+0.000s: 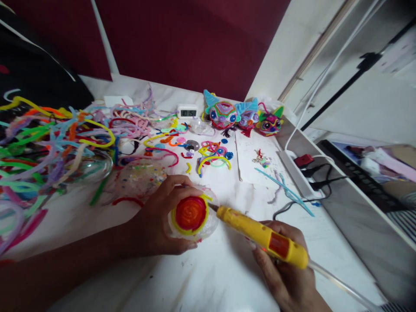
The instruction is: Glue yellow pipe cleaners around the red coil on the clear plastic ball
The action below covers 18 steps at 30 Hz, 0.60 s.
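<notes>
My left hand [165,216] is wrapped round a clear plastic ball [212,221] just above the white marbled table. On the ball's face sits a coiled pipe-cleaner disc [190,214], orange and red in the middle with a yellow outer ring. My right hand [289,264] grips a yellow hot glue gun [260,232], a clear glue stick [338,281] sticking out of its back. Its nozzle [212,207] points at the upper right edge of the yellow ring, close to or touching it. A small red light glows near the trigger fingers.
Loose pipe cleaners [65,147] pile up on the left. Three decorated animal-face balls [222,115] and a small digital clock [187,112] stand at the back. Coiled pieces [214,151] lie mid-table. A power strip [299,173] with cables runs along the right-hand ledge.
</notes>
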Each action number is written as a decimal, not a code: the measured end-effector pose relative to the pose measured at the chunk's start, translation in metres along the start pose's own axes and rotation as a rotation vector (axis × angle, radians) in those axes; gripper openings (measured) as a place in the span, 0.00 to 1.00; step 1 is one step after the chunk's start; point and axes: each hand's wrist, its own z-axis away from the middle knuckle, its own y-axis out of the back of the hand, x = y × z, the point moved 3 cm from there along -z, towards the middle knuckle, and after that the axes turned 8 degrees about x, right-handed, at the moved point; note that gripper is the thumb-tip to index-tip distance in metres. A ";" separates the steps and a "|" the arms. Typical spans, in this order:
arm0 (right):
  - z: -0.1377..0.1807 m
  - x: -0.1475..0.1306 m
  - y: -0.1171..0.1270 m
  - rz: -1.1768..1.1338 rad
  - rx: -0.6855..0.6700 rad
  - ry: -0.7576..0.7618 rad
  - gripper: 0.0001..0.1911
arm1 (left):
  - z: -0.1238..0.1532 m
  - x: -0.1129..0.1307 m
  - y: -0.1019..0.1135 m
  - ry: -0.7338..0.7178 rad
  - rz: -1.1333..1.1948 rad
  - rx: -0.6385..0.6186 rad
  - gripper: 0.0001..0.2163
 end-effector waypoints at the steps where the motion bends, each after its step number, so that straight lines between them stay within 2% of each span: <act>1: 0.000 0.000 0.000 -0.003 -0.002 -0.003 0.11 | 0.000 0.000 0.000 -0.008 0.002 -0.002 0.48; 9: 0.000 -0.005 -0.004 0.009 0.011 0.000 0.09 | 0.000 0.002 0.000 -0.050 -0.007 -0.023 0.47; 18: -0.001 -0.008 -0.006 -0.022 0.056 0.074 0.12 | 0.000 0.003 -0.001 -0.073 0.008 0.002 0.44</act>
